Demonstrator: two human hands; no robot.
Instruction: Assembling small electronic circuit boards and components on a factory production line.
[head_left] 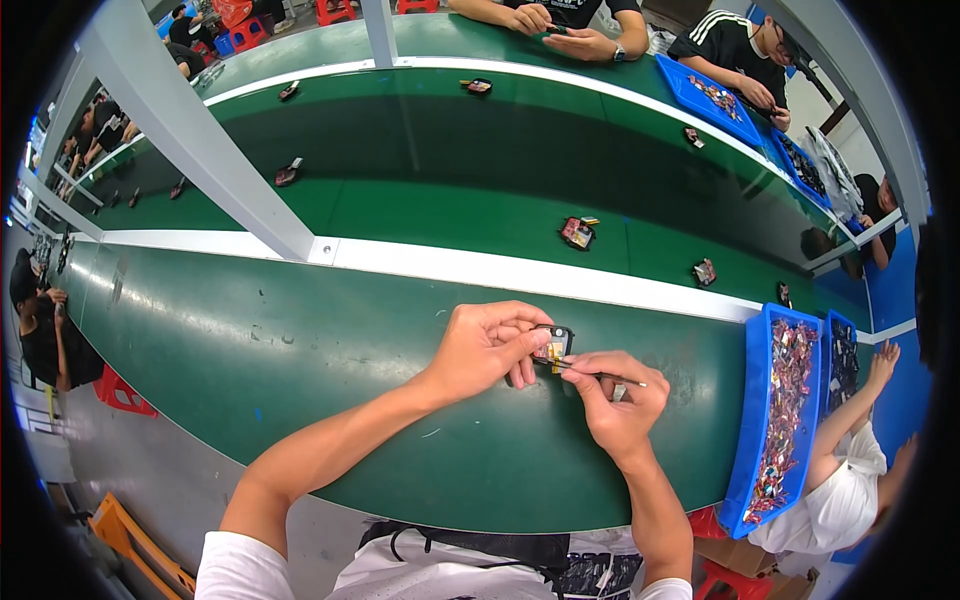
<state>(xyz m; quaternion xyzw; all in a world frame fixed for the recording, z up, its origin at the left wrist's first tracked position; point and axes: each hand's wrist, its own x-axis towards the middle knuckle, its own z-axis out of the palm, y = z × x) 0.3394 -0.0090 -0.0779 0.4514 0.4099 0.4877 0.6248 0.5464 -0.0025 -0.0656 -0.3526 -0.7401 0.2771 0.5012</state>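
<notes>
Over the green worktop, my left hand [478, 352] pinches a small black-framed electronic housing [561, 340] between thumb and fingers. Reddish and yellow parts show inside the frame. Thin dark tweezers [622, 378] are gripped in my right hand [628, 408], with their tip at the lower edge of the housing, by a small yellow piece. Whether the tip has hold of that piece I cannot tell. Something small and pale [619, 391] shows among my right fingers, too little of it to name.
A blue bin [747, 440] full of small reddish parts stands at the right, beside another blue bin [842, 325] of black parts. Beyond a white rail [480, 262], a green conveyor belt [400, 205] carries several similar housings [577, 232]. Co-workers sit opposite and at both sides.
</notes>
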